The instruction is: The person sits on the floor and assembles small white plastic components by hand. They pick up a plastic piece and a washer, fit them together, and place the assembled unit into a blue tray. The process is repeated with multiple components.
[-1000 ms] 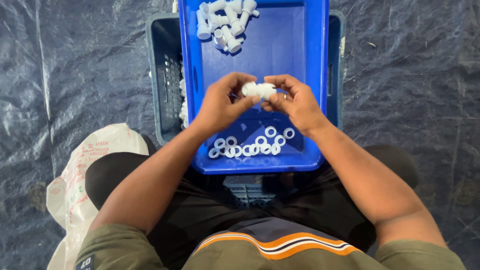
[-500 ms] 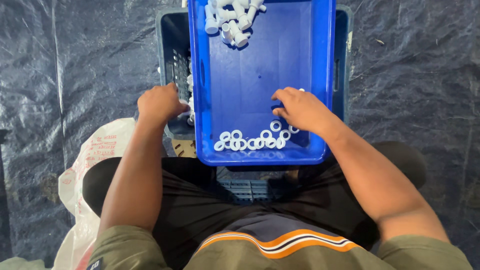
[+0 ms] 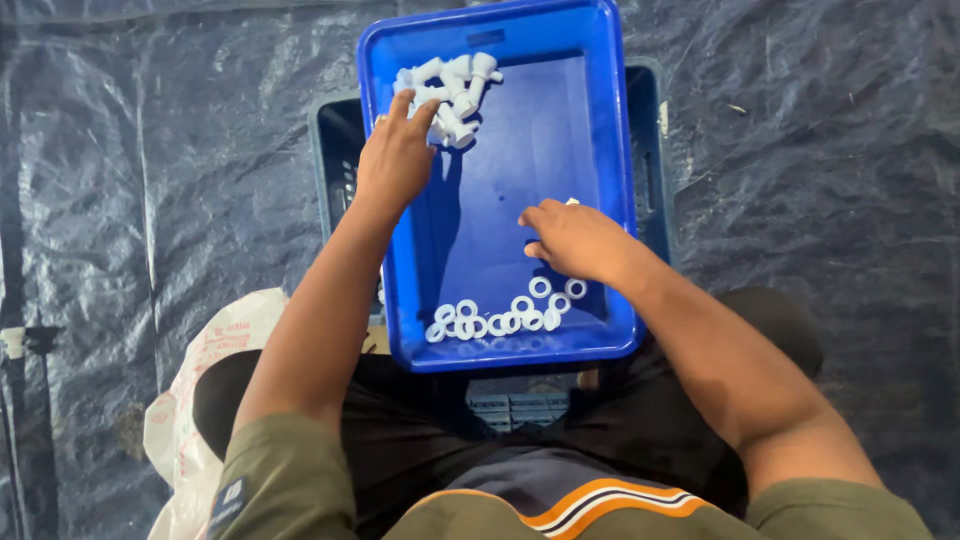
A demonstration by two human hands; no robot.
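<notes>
A heap of white plastic parts [image 3: 452, 92] lies in the blue tray [image 3: 610, 180], up in its 11 o'clock corner. The left hand [image 3: 396, 160] reaches into that heap with its fingers spread out, touching the parts. At 6 o'clock in the tray sits a row of small white rings [image 3: 505, 313]. The right hand [image 3: 575, 240] rests just above the rings, fingers loosely curled; I cannot tell if it holds anything. Under the tray stands a dark crate [image 3: 335, 170]. A white bag [image 3: 195, 400] lies at 8 o'clock.
</notes>
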